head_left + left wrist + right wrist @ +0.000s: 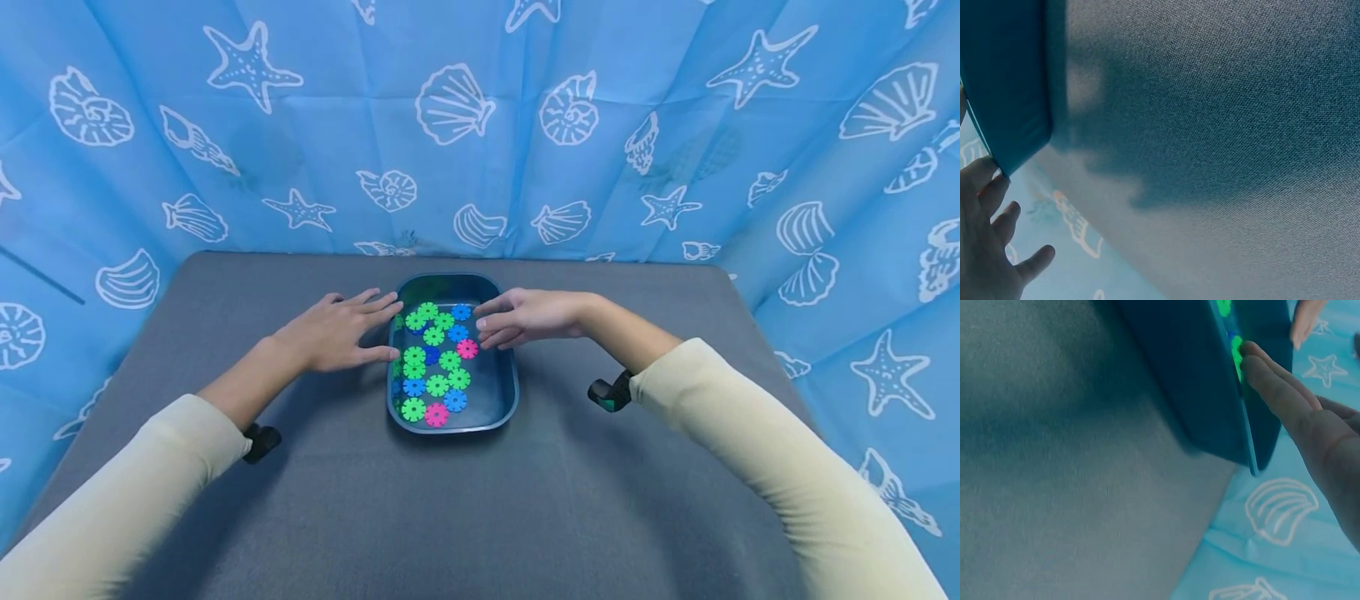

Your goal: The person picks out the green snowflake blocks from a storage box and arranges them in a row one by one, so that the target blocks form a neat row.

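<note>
A dark blue-grey tray [495, 408] holds several flat, notched plastic discs, mostly along its left half. Among them are green discs [433, 336], blue discs [455, 401] and pink discs [467, 349]. My left hand [330, 332] is at the tray's left side, its fingers spread, with thumb and fingertips at the rim. Over the right rim reaches my right hand [525, 317], fingers loosely bent above the discs and no disc visible in them. In the right wrist view, its fingers [1279, 387] extend over the tray opening near a green disc [1237, 356].
The tray stands on a table with a grey cloth [480, 517]. Behind and beside the table hangs a blue curtain [337, 142] printed with white shells and starfish. Dark wrist devices [611, 392] sit under both forearms.
</note>
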`<state>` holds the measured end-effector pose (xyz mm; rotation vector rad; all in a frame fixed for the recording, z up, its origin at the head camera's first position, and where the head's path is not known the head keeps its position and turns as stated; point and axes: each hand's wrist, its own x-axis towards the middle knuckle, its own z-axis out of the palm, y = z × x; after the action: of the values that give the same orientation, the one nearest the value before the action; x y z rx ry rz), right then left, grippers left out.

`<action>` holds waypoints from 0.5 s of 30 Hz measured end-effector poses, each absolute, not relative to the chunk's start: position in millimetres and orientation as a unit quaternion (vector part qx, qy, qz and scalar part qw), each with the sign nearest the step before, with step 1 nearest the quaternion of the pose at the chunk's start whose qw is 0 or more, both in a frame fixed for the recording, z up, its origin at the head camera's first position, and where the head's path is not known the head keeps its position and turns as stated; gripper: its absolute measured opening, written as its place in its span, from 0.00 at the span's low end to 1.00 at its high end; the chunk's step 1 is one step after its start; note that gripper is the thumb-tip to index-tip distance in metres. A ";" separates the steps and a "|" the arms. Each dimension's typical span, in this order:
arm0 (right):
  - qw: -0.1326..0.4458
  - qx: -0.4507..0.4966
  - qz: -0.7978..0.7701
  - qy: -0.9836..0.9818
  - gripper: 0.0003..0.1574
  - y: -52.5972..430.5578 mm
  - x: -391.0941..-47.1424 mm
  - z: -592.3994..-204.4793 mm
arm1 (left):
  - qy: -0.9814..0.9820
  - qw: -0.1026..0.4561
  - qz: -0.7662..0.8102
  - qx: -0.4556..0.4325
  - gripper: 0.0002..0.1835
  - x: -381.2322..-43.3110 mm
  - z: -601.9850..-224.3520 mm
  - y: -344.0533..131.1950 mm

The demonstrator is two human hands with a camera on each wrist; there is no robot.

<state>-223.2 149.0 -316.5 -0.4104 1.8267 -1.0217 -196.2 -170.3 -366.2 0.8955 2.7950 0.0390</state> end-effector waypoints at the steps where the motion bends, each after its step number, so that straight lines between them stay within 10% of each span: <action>1: 0.490 -0.172 -0.412 0.749 0.44 146.6 -223.4 -318.4 | 0.947 0.103 0.014 0.304 0.46 -196.3 -366.4 -170.5; 15: 0.535 -0.124 -0.362 0.753 0.44 111.8 -217.5 -339.6 | 0.949 0.115 0.021 0.293 0.46 -195.4 -368.1 -169.5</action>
<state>-217.5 111.8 -339.6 -0.2947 1.7943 -0.8623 -195.4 -169.5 -368.1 0.8595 2.7814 0.0617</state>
